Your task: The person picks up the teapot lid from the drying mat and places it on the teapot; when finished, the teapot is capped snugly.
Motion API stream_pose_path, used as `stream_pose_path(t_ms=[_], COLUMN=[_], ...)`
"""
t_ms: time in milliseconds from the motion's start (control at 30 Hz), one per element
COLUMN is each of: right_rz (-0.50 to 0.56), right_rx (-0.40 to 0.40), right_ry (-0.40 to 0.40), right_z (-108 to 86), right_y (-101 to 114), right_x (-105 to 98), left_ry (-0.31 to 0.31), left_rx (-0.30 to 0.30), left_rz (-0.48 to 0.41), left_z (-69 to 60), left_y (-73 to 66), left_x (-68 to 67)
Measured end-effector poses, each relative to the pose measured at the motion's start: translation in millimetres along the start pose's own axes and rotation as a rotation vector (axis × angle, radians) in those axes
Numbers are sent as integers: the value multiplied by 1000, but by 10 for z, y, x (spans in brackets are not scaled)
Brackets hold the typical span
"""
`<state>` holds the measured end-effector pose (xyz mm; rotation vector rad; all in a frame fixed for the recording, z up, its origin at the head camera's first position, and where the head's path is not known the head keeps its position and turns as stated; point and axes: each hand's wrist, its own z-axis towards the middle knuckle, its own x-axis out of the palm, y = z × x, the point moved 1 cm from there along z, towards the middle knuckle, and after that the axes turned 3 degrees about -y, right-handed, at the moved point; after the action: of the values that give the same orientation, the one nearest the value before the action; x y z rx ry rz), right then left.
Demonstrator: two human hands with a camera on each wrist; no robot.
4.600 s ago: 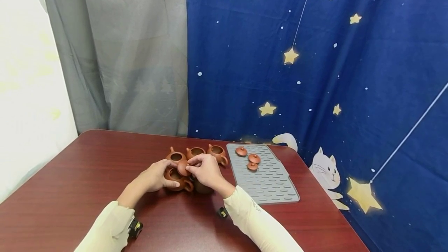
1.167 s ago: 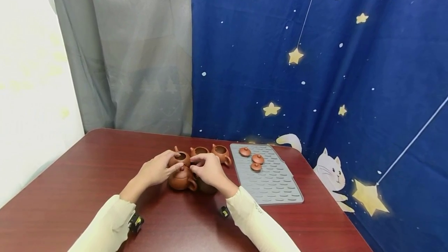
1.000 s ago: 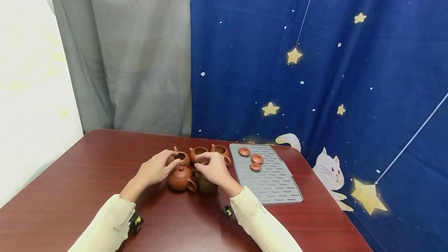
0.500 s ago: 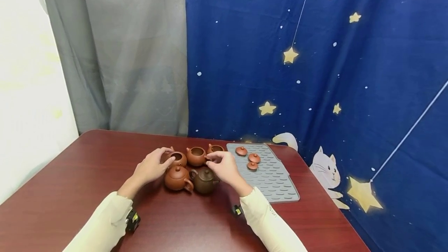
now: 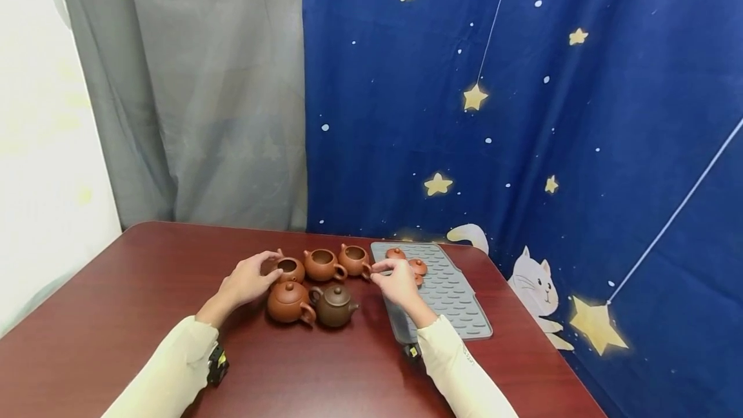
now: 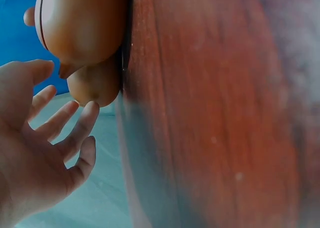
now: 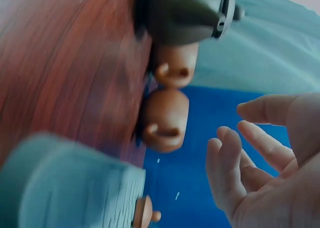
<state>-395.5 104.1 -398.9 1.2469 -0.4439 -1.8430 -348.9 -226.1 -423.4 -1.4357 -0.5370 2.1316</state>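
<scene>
In the head view, my left hand (image 5: 246,281) is beside a lidless reddish-brown teapot (image 5: 290,269); its fingers are spread and loosely bent, and I cannot tell whether they touch it. In front of that pot stands a reddish-brown teapot (image 5: 288,302) with its lid on. A dark brown teapot (image 5: 335,306), lid on, sits to its right. Two more lidless teapots, one in the middle (image 5: 322,265) and one at the right (image 5: 354,260), complete the back row. My right hand (image 5: 397,282) hovers over the left edge of the grey mat, holding nothing and partly hiding the lids.
The grey ridged mat (image 5: 458,305) lies on the right of the red-brown table (image 5: 191,263). Three small lids, one at the back (image 5: 396,253), one at the right (image 5: 418,267) and one in front (image 5: 418,280), rest on it. Curtains (image 5: 383,115) hang behind.
The lid once held between both hands now sits on the front left teapot. My right hand has let go and moved right to the mat; my left hand has drawn back slightly.
</scene>
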Motion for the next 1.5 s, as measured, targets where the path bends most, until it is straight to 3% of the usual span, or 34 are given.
stream_pose_path(t_ms=[100,300,600,867,1500], right_rz=[-64,-86,-89,-115,-230], right_rx=[23,46,67,141,205], right_ry=[-36,-82,-72,-55,-26], right_z=[12,48,146,191,276], right_y=[-90,-233,-412,-583,-759], right_x=[-37,-84,-226,-345,-423], left_ry=[7,33,82,107,159], left_rx=[-15,-28,-52,-91,-130], left_rz=[1,10,21,49,66], left_z=[1,-4,41,95,161], left_y=[40,118,77,86,21], left_x=[-1,2,0,-5,-70])
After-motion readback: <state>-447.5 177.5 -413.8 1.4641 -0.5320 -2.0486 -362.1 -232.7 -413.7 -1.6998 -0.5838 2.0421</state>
